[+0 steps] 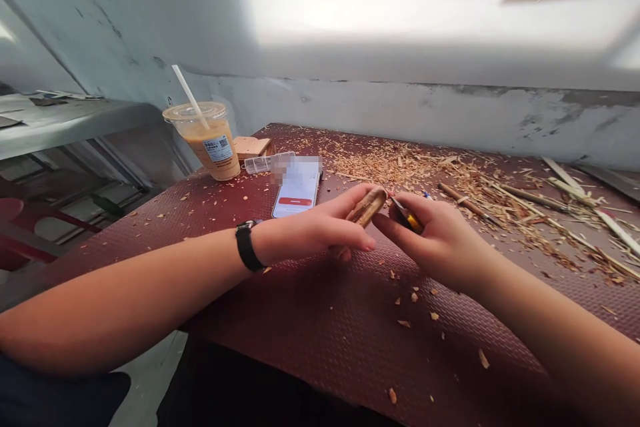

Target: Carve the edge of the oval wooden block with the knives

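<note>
My left hand (330, 227) is closed around a small piece of wood (369, 207), brown and rounded at its far end. In my right hand (440, 237) is a carving knife (413, 221) with a yellow and black handle, gripped in curled fingers. Its short metal blade points toward the wood's right end; whether the edge touches it I cannot tell. Both hands are above the dark red textured mat (320, 320), close together. Part of the handle and the underside of the wood are hidden by my fingers.
A phone (297, 190) lies lit behind my left hand. Left of it stands a plastic cup of iced drink (215, 147) with a straw, beside wooden blocks (253, 146) and a clear case (267, 163). Wood shavings (390, 163) and a brown-handled tool (467, 201) lie toward the wall.
</note>
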Action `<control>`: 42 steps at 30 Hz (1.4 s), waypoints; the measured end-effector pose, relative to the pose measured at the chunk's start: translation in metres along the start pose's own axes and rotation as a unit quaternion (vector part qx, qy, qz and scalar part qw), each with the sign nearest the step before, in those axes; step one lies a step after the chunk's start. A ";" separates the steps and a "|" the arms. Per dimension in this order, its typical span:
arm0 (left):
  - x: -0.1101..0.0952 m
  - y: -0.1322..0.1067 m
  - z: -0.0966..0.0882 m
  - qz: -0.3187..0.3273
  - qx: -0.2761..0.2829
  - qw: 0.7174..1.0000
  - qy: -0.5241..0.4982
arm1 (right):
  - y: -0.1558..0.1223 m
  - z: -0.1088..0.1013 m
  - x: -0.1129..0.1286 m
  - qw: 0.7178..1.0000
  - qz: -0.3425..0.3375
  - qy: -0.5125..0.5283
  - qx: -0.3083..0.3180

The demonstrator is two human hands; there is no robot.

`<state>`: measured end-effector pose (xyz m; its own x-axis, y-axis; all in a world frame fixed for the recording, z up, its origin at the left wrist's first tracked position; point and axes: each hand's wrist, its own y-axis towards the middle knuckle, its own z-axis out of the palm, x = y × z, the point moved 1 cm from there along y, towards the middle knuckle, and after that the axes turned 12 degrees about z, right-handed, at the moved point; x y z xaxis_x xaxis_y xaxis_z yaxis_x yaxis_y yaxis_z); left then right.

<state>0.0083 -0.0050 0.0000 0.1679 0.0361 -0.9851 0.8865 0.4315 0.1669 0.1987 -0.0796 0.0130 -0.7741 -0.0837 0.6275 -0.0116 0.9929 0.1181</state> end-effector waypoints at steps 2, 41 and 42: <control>0.000 -0.001 0.000 0.005 -0.003 0.999 0.053 | 0.000 -0.001 0.000 1.000 0.015 0.010 0.017; -0.007 -0.005 -0.003 0.047 -0.121 0.860 0.493 | -0.001 0.004 -0.009 0.900 -0.028 -0.432 -0.061; -0.009 -0.005 -0.003 0.051 -0.117 0.864 0.488 | -0.001 0.004 -0.007 0.895 -0.033 -0.440 -0.069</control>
<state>0.0011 -0.0048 0.0083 -0.3049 0.7774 -0.5502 0.7576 0.5480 0.3545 0.2014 -0.0795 0.0059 -0.9740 0.0170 -0.2257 -0.0445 0.9634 0.2643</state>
